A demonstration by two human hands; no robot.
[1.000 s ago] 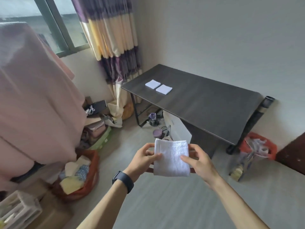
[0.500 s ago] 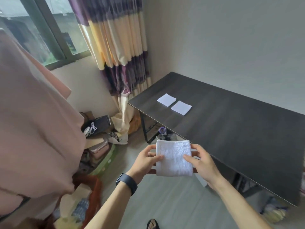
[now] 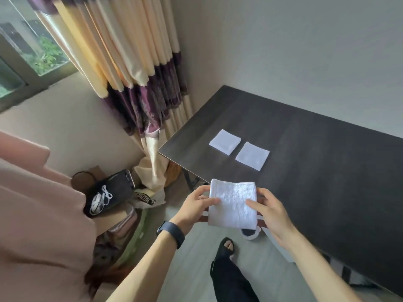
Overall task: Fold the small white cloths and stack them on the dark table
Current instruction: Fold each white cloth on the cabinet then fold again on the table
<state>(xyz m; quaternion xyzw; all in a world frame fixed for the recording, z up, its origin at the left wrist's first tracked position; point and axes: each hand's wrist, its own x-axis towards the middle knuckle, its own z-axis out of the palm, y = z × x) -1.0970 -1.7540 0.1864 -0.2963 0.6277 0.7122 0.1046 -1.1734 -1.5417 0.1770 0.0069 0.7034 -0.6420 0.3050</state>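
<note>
Head view: I see my left hand and right hand pinching a folded white cloth by its sides, up in the air near the dark table. Two folded cloths lie side by side on it.

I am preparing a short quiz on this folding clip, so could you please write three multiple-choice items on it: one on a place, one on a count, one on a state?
1. Where do the folded cloths lie?
A. floor
B. table's near-left end
C. window sill

2. How many cloths lie on the table?
A. two
B. four
C. none

3. How is the third cloth held?
A. by both hands
B. by one hand
C. dropped

Key: B, the folded cloths lie on the dark table near the curtain; A, two squares side by side; A, left hand and right hand pinch the held cloth.
</note>
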